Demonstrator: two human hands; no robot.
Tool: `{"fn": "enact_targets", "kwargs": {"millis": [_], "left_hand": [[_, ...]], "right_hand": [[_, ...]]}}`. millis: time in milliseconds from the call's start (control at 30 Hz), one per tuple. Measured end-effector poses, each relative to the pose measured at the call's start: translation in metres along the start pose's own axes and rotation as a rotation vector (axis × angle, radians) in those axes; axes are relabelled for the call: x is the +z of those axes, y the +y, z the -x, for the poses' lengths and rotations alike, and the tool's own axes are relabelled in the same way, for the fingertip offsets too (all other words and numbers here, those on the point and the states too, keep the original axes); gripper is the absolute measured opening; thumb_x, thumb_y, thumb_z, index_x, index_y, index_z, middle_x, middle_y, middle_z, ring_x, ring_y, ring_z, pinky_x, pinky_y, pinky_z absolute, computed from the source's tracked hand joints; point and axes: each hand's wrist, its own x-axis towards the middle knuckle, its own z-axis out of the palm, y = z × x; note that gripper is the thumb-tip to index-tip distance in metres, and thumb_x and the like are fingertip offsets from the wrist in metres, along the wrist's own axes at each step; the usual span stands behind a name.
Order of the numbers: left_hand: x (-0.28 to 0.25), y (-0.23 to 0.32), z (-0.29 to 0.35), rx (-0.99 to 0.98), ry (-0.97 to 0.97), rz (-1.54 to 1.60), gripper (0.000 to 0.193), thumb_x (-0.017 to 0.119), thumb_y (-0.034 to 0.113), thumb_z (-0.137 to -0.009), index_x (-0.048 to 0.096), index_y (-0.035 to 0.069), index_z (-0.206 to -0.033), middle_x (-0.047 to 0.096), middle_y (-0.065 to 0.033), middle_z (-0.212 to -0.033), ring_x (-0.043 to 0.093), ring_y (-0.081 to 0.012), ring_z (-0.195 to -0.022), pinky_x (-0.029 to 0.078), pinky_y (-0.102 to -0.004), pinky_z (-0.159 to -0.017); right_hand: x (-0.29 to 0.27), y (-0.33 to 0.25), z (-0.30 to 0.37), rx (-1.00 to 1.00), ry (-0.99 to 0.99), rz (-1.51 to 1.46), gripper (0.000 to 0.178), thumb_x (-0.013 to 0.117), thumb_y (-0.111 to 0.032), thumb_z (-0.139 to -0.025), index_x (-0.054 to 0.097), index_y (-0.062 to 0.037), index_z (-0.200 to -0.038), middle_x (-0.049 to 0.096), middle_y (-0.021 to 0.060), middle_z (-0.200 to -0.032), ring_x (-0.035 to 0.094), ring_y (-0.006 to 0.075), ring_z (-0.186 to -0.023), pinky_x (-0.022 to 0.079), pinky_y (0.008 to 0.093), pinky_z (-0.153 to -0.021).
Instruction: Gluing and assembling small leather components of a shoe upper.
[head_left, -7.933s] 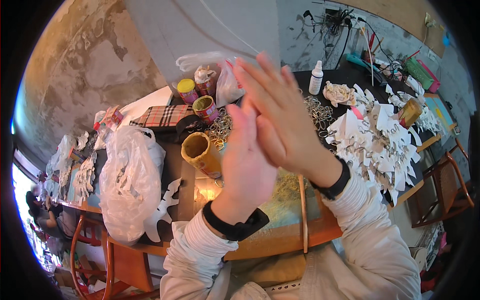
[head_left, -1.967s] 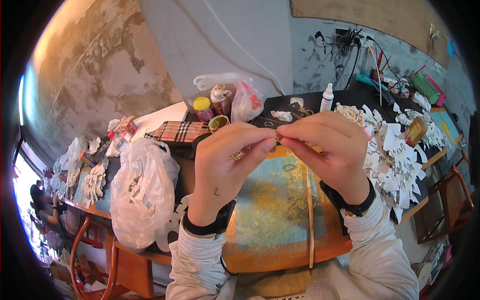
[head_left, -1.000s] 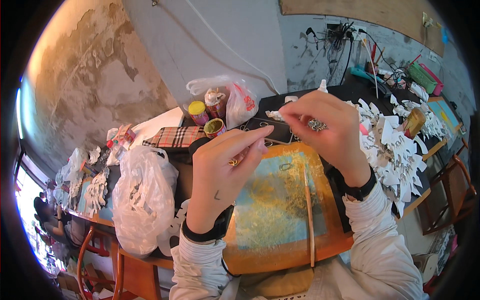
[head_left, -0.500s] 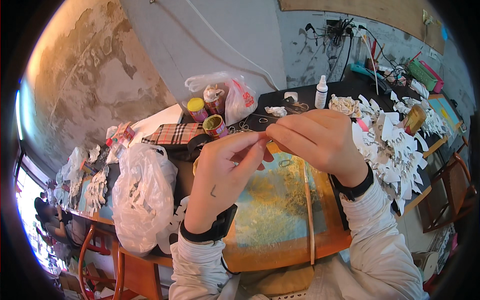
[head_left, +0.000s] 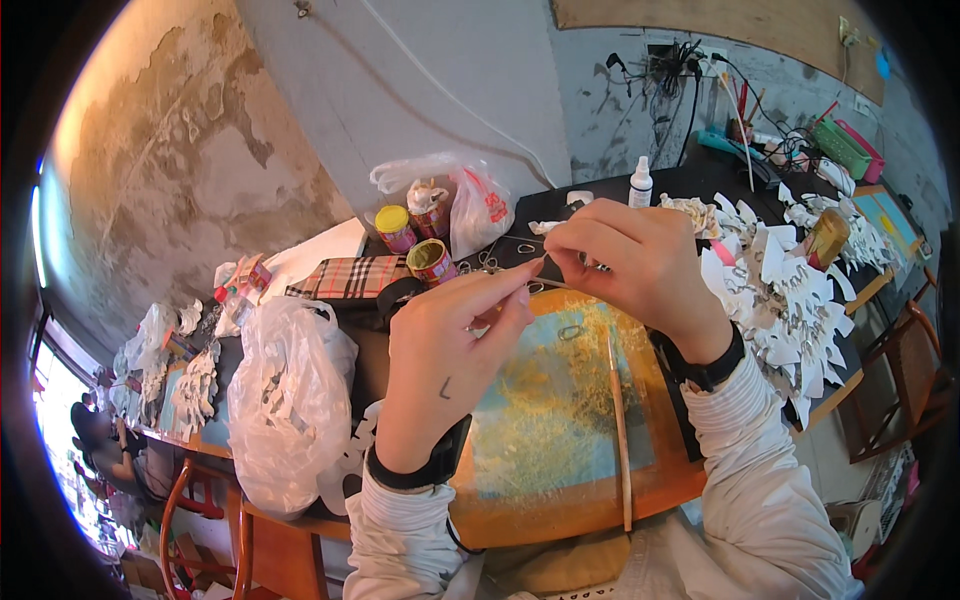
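Note:
Both hands are raised and close together over a paint-stained orange board [head_left: 655, 478] with blue and yellow on it. The fingers of my left hand [head_left: 432, 365] are pinched, thumb against forefinger. My right hand [head_left: 640, 265] is pinched too, its fingertips just beside the left ones. Something thin and small shows between them, too fine to name. On the board lie a small metal ring [head_left: 569, 332] and a long wooden stick [head_left: 619, 430]. More metal rings [head_left: 487, 262] rest on the dark table behind my left fingers.
To the left stand a stuffed plastic bag [head_left: 285, 400], a plaid pouch [head_left: 350, 277] and an open tin [head_left: 430, 261]. A yellow-lidded tin [head_left: 395, 228] and white spray bottle [head_left: 641, 183] are farther back. White pieces with metal clips [head_left: 785, 310] are heaped at right.
My fingertips have drawn slightly apart, the right hand lifting a little and shifting right. A thin piece now shows between them. My left hand has moved slightly right and down.

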Motion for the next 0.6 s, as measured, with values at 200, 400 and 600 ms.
{"fn": "enact_targets", "kwargs": {"millis": [200,400,600], "left_hand": [[-0.0004,-0.0046,0.0004,0.020,0.020,0.019,0.024,0.060,0.005,-0.091,0.067,-0.002,-0.112,0.066,-0.0053,-0.080,0.061,-0.0079,-0.071,0.047,-0.0220,-0.063],[0.0009,-0.0080,0.0000,0.020,0.030,0.042,0.023,0.059,0.004,-0.091,0.067,-0.004,-0.111,0.066,-0.0058,-0.080,0.061,-0.0085,-0.073,0.047,-0.0224,-0.064],[0.0005,-0.0030,0.0004,-0.030,-0.011,0.035,0.025,0.056,0.001,-0.091,0.066,-0.003,-0.114,0.064,-0.0059,-0.081,0.062,-0.0105,-0.073,0.050,-0.0234,-0.066]], "right_hand": [[-0.0013,-0.0010,-0.0008,0.050,-0.010,-0.080,0.019,0.075,-0.011,-0.073,0.067,-0.0133,-0.090,0.066,-0.0005,-0.082,0.064,0.0177,-0.062,0.049,0.0274,-0.053],[0.0010,0.0011,-0.0003,-0.020,-0.031,-0.117,0.019,0.075,-0.014,-0.073,0.068,-0.0130,-0.090,0.066,-0.0005,-0.082,0.065,0.0182,-0.065,0.049,0.0277,-0.054],[0.0016,-0.0024,0.0002,-0.038,-0.051,-0.008,0.020,0.075,-0.012,-0.069,0.064,-0.0114,-0.085,0.064,-0.0010,-0.080,0.063,0.0176,-0.062,0.048,0.0276,-0.052]]}}
